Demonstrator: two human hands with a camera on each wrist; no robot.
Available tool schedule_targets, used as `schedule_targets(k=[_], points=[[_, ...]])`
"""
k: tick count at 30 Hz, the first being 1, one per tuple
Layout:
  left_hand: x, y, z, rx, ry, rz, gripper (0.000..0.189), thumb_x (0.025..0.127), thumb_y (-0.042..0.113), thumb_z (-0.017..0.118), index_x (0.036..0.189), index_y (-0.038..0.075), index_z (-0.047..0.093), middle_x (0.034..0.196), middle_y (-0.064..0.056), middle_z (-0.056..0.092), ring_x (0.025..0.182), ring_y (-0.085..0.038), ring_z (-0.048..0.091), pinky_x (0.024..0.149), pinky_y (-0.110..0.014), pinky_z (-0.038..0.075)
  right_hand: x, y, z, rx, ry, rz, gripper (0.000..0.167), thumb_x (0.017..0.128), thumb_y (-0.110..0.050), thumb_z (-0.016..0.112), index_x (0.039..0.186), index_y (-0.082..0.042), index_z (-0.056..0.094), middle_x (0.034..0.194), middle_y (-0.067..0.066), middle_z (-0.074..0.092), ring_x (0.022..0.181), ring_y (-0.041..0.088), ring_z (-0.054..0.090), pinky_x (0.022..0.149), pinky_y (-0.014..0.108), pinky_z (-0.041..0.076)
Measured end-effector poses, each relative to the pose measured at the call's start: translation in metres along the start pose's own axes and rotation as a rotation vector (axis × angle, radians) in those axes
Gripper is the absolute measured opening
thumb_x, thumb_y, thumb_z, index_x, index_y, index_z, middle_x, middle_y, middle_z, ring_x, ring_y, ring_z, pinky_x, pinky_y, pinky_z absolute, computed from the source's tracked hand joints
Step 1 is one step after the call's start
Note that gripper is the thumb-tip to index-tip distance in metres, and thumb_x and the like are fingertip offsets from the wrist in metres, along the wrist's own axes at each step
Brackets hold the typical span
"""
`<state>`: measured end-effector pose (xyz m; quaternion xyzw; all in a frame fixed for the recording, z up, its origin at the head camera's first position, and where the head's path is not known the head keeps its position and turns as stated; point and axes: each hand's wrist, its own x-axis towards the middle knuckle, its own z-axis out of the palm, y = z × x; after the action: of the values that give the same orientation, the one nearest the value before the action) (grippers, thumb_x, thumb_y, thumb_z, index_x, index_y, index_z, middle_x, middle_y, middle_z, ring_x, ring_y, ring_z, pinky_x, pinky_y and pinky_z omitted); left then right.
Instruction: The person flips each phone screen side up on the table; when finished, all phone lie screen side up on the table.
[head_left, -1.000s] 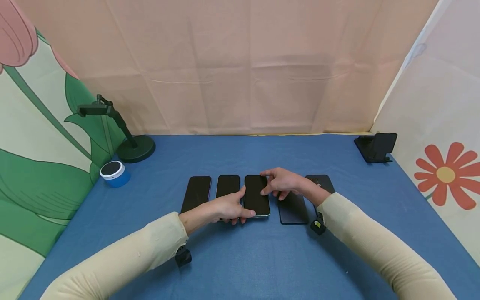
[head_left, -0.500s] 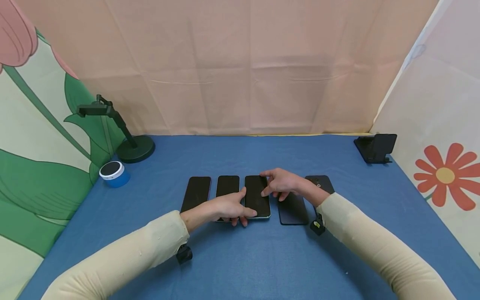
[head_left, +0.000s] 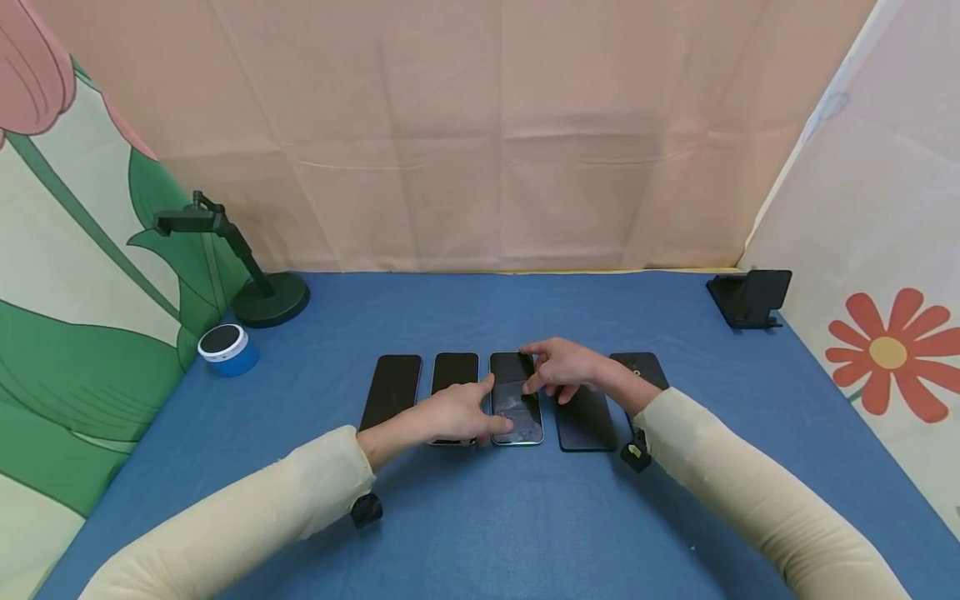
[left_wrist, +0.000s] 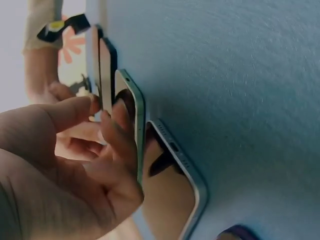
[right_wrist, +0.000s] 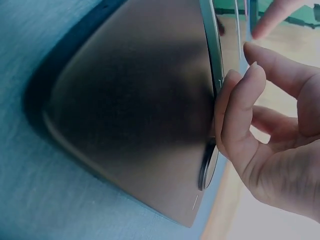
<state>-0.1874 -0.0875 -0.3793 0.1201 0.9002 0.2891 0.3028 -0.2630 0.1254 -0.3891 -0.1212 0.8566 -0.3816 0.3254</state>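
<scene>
Five phones lie side by side on the blue cloth, and both hands are at the middle one (head_left: 512, 408), which has a pale green rim. Its screen shows a faint grey glow over the lower part. My left hand (head_left: 457, 412) reaches across the second phone (head_left: 455, 368); one fingertip is over the middle phone's lower screen, another digit by its left edge. My right hand (head_left: 566, 367) comes in from the right, one finger stretched to the top edge, another digit at the screen's right side. Its remaining fingers bend near the edge of the dark tablet-like phone (head_left: 588, 425).
Another dark phone (head_left: 393, 383) lies far left; one with a camera bump (head_left: 641, 364) sits partly under the right forearm. A black desk stand (head_left: 270, 296) and a blue-and-white round tub (head_left: 228, 350) stand at the left. A black phone stand (head_left: 750, 298) occupies the back right corner.
The middle phone's screen has gone from black to a faint grey glow in its lower part. Both hands stay nearly where they were.
</scene>
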Motion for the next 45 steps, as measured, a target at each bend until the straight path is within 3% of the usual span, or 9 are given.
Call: schedule_targets(k=[3, 5, 7, 10, 15, 21, 33, 45], points=[[-0.003, 0.004, 0.005, 0.286, 0.120, 0.040, 0.086, 0.093, 0.049, 0.067, 0.160, 0.015, 0.026, 0.067, -0.003, 0.067, 0.050, -0.018, 0.055, 0.046, -0.030, 0.037, -0.001, 0.001, -0.001, -0.003, -0.002, -0.002, 0.079, 0.091, -0.017, 0.074, 0.158, -0.011, 0.032, 0.085, 0.007, 0.061, 0.063, 0.017, 0.056, 0.052, 0.031, 0.054], [-0.004, 0.005, 0.011, 0.462, 0.200, 0.062, 0.083, 0.091, 0.054, 0.068, 0.158, 0.019, 0.034, 0.081, -0.006, 0.071, 0.059, -0.019, 0.061, 0.047, -0.031, 0.043, -0.001, 0.001, -0.002, -0.005, 0.000, -0.006, 0.078, 0.091, -0.018, 0.073, 0.158, -0.010, 0.032, 0.088, 0.007, 0.062, 0.064, 0.017, 0.058, 0.053, 0.031, 0.054], [-0.005, 0.005, 0.016, 0.587, 0.258, 0.074, 0.082, 0.089, 0.058, 0.067, 0.156, 0.021, 0.038, 0.104, -0.010, 0.072, 0.080, -0.022, 0.067, 0.057, -0.035, 0.052, -0.001, 0.002, -0.002, -0.001, 0.002, -0.007, 0.077, 0.091, -0.018, 0.073, 0.157, -0.010, 0.033, 0.091, 0.008, 0.062, 0.065, 0.017, 0.058, 0.053, 0.031, 0.055], [-0.004, 0.003, 0.022, 0.698, 0.313, 0.077, 0.080, 0.088, 0.063, 0.066, 0.154, 0.024, 0.043, 0.135, -0.013, 0.061, 0.112, -0.026, 0.063, 0.076, -0.040, 0.058, -0.002, 0.002, -0.002, 0.004, 0.002, -0.010, 0.076, 0.091, -0.018, 0.073, 0.156, -0.009, 0.035, 0.096, 0.008, 0.063, 0.066, 0.017, 0.059, 0.053, 0.032, 0.055], [-0.002, 0.000, 0.027, 0.731, 0.318, 0.064, 0.079, 0.085, 0.067, 0.066, 0.150, 0.025, 0.049, 0.145, -0.016, 0.054, 0.122, -0.030, 0.058, 0.082, -0.044, 0.058, -0.003, 0.002, -0.003, 0.014, 0.002, -0.008, 0.074, 0.092, -0.019, 0.073, 0.156, -0.009, 0.037, 0.110, 0.011, 0.064, 0.068, 0.018, 0.062, 0.054, 0.031, 0.056], [-0.001, -0.001, 0.027, 0.736, 0.317, 0.079, 0.081, 0.084, 0.067, 0.067, 0.149, 0.023, 0.050, 0.142, -0.016, 0.056, 0.120, -0.030, 0.059, 0.082, -0.044, 0.057, -0.003, 0.001, -0.007, 0.016, -0.006, -0.021, 0.072, 0.093, -0.020, 0.071, 0.155, -0.009, 0.037, 0.121, 0.014, 0.063, 0.070, 0.019, 0.064, 0.055, 0.032, 0.056], [-0.001, -0.003, 0.030, 0.756, 0.340, 0.091, 0.079, 0.084, 0.066, 0.067, 0.149, 0.023, 0.051, 0.139, -0.015, 0.059, 0.119, -0.028, 0.061, 0.082, -0.044, 0.058, 0.000, 0.006, -0.011, 0.066, -0.027, -0.012, 0.069, 0.093, -0.020, 0.071, 0.153, -0.010, 0.040, 0.107, 0.010, 0.064, 0.072, 0.019, 0.063, 0.055, 0.031, 0.055], [-0.001, -0.004, 0.028, 0.803, 0.339, 0.096, 0.078, 0.084, 0.067, 0.066, 0.147, 0.023, 0.053, 0.131, -0.012, 0.064, 0.111, -0.026, 0.064, 0.077, -0.041, 0.059, -0.001, 0.007, -0.012, 0.082, -0.029, -0.005, 0.067, 0.093, -0.023, 0.071, 0.152, -0.012, 0.042, 0.114, 0.012, 0.062, 0.072, 0.019, 0.064, 0.055, 0.031, 0.055]])
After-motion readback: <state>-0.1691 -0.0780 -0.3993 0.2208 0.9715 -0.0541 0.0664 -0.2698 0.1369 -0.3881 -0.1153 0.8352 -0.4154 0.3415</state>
